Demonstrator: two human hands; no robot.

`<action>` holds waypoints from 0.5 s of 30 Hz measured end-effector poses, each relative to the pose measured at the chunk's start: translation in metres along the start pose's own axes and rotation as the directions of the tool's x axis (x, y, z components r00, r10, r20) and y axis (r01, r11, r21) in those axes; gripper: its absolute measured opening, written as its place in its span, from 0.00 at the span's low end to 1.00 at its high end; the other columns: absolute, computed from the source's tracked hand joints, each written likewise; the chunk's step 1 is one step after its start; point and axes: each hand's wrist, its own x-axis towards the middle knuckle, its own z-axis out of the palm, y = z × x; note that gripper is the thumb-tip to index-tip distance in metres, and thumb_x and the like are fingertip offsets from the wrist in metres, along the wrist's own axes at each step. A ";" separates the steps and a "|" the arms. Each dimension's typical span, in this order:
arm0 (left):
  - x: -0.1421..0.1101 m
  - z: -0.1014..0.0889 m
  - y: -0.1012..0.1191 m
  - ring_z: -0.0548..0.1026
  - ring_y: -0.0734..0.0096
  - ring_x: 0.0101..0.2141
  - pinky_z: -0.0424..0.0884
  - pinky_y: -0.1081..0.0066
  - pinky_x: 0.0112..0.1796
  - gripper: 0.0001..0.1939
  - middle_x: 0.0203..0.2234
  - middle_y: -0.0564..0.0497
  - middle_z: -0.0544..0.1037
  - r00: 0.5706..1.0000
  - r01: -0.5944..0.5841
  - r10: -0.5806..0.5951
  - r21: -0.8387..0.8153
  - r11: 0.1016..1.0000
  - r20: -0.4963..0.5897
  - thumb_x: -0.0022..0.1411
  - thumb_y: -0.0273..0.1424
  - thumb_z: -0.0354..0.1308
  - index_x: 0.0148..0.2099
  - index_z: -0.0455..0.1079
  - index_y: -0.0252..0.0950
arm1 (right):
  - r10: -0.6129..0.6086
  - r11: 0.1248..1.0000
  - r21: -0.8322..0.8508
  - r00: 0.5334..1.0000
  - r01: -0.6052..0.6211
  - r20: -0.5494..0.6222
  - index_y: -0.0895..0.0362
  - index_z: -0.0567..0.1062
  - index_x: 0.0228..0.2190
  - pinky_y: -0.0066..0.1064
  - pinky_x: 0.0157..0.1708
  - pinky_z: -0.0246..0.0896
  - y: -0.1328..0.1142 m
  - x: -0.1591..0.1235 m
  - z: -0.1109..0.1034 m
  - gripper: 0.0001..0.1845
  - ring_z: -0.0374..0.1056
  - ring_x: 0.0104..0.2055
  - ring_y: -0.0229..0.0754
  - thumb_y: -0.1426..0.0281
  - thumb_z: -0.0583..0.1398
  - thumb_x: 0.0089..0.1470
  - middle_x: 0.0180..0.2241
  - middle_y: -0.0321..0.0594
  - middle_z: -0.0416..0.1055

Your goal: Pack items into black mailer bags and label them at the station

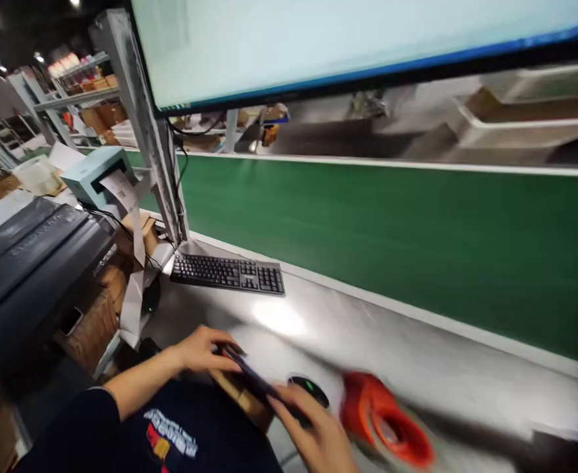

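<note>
My left hand [201, 349] and my right hand [313, 430] both grip a flat dark object [257, 380], with a brown cardboard piece [240, 394] under it, at the near edge of a steel worktable [417, 355]. The left hand's fingers curl over its far end; the right hand's fingers lie along its near end. The picture is smeared by motion. A black mouse with a green light [309, 387] sits just beyond the right hand. A red tape dispenser [385, 417] lies to the right of it.
A black keyboard [228, 272] lies further back on the table. Behind runs a green conveyor belt [417, 236] under a large monitor [348, 46]. At left stand a label printer [96, 174] with paper hanging out, a black machine [27, 263] and cardboard boxes [92, 322].
</note>
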 end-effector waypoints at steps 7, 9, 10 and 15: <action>0.002 -0.009 -0.036 0.80 0.63 0.35 0.75 0.65 0.42 0.27 0.33 0.45 0.86 0.988 0.104 -0.093 -0.088 0.991 0.120 0.51 0.55 0.77 0.38 0.87 0.35 | 0.211 0.973 0.041 0.944 -0.229 0.253 0.49 0.79 0.59 0.47 0.56 0.78 0.016 0.006 0.033 0.26 0.83 0.45 0.47 0.67 0.62 0.61 0.65 0.49 0.75; 0.009 -0.006 -0.039 0.79 0.63 0.37 0.75 0.64 0.42 0.25 0.34 0.44 0.85 0.996 0.024 -0.019 -0.064 0.998 0.082 0.53 0.54 0.77 0.38 0.87 0.37 | 0.238 0.971 -0.093 0.941 -0.222 0.241 0.51 0.83 0.52 0.47 0.56 0.77 0.015 0.008 0.033 0.19 0.82 0.50 0.51 0.70 0.60 0.62 0.53 0.45 0.83; 0.012 -0.006 -0.037 0.79 0.63 0.37 0.75 0.64 0.42 0.24 0.35 0.44 0.84 0.998 -0.018 0.021 -0.042 0.999 0.058 0.54 0.54 0.76 0.38 0.87 0.37 | 0.249 0.964 -0.146 0.944 -0.221 0.215 0.51 0.84 0.50 0.46 0.55 0.77 0.014 0.008 0.033 0.18 0.81 0.51 0.52 0.70 0.59 0.63 0.49 0.45 0.85; 0.019 -0.009 -0.022 0.77 0.66 0.35 0.72 0.68 0.39 0.22 0.34 0.47 0.83 0.988 -0.027 0.014 0.086 0.996 0.151 0.57 0.50 0.75 0.43 0.86 0.36 | 0.301 0.939 -0.220 0.941 -0.264 0.155 0.53 0.85 0.48 0.45 0.52 0.76 0.006 -0.005 0.030 0.17 0.81 0.50 0.52 0.70 0.57 0.65 0.48 0.45 0.85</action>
